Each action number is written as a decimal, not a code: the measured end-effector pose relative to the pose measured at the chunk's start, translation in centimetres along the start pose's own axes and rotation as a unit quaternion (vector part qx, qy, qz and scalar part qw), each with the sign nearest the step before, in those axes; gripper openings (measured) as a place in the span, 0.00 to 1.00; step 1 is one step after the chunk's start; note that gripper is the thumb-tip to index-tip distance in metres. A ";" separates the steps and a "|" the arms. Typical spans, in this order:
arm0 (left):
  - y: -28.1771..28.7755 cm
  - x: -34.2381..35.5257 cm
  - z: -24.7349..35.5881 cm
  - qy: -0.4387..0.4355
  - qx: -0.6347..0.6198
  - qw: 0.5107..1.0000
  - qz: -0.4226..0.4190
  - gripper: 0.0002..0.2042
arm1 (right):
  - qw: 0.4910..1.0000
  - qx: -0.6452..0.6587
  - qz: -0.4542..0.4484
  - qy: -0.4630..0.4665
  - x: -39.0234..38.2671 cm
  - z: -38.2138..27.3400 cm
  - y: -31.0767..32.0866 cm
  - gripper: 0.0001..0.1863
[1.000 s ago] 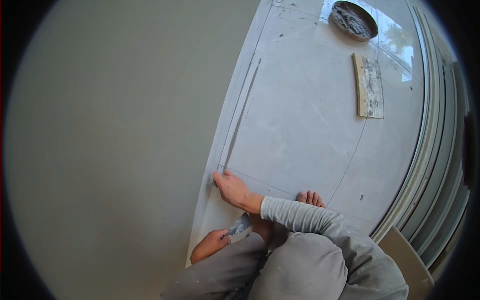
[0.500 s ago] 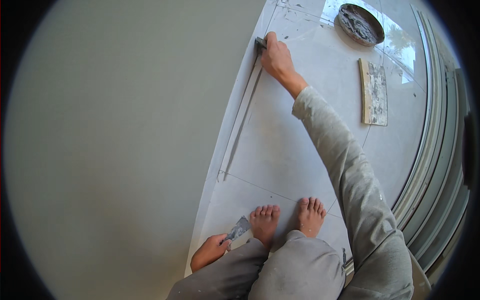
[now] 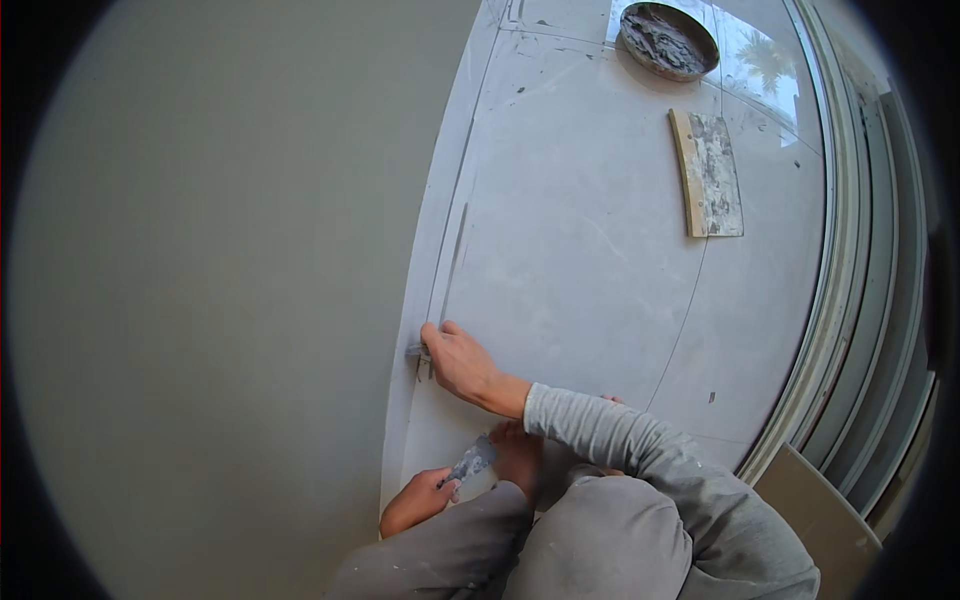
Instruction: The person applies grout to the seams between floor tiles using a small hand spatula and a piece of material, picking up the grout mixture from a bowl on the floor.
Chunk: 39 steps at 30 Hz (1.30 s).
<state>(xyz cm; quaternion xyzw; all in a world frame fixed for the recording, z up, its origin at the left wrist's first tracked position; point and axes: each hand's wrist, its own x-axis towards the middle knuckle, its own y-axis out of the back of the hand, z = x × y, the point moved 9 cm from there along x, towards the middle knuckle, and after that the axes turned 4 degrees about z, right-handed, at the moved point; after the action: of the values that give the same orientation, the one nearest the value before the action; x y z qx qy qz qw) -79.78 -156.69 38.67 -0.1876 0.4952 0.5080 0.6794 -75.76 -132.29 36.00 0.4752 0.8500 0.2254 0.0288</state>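
Low by the wall, my right hand (image 3: 460,362) is closed around a small dark scraper (image 3: 414,350), most of it hidden by my fingers. The scraper's visible edge touches the foot of the white skirting (image 3: 428,240), where it meets the tiled floor. A thin grey smear (image 3: 458,240) lies on the tile alongside that joint, beyond my hand. Nearer to me, my left hand (image 3: 415,502) grips a putty knife (image 3: 472,460) whose blade is coated in grey paste. That blade points up and right, close to my left foot (image 3: 517,455).
At the far right of the floor stands a round pan (image 3: 668,42) of grey paste. A wide spreader (image 3: 712,172) with a pale wooden edge lies nearer. The plain wall (image 3: 240,280) fills the left; sliding-door tracks (image 3: 815,340) curve along the right.
My right hand has drawn the scraper along the skirting towards me, from the far end to near my feet. The long strip of grey beside the joint is shorter. My left hand stays put.
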 end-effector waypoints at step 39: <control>1.4 -1.8 -5.2 0.017 -0.021 1.000 -0.003 0.13 | 0.995 -0.082 0.045 0.036 1.5 -3.2 -2.0 0.14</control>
<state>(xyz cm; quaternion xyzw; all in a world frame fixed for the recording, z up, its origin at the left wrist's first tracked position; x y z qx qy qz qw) -83.48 -160.97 38.30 -0.2122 0.4947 0.5131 0.6686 -79.00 -133.08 38.33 0.5006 0.8071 0.3121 0.0265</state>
